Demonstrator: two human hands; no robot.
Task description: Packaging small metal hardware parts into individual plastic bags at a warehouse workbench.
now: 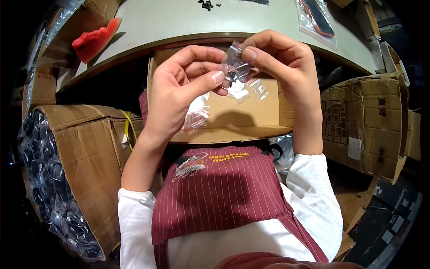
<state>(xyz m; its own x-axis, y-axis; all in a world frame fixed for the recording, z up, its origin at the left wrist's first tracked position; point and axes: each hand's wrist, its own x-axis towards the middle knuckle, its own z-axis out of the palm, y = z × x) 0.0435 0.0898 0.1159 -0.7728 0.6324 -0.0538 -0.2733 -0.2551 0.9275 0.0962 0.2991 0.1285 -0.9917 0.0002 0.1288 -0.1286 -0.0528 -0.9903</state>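
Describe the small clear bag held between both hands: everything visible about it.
The small clear plastic bag is thin, glossy and crinkled, with something small and dark showing through its middle; what that is cannot be told. It is held up in the air above an open cardboard box, tilted. The left hand pinches its lower part between thumb and fingers, and the right hand grips its upper edge with thumb and forefinger.

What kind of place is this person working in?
Probably a small packing workshop or stockroom. Both hands, left hand and right hand, hold a small clear plastic bag over an open cardboard box, with more cartons stacked around a pale worktable.
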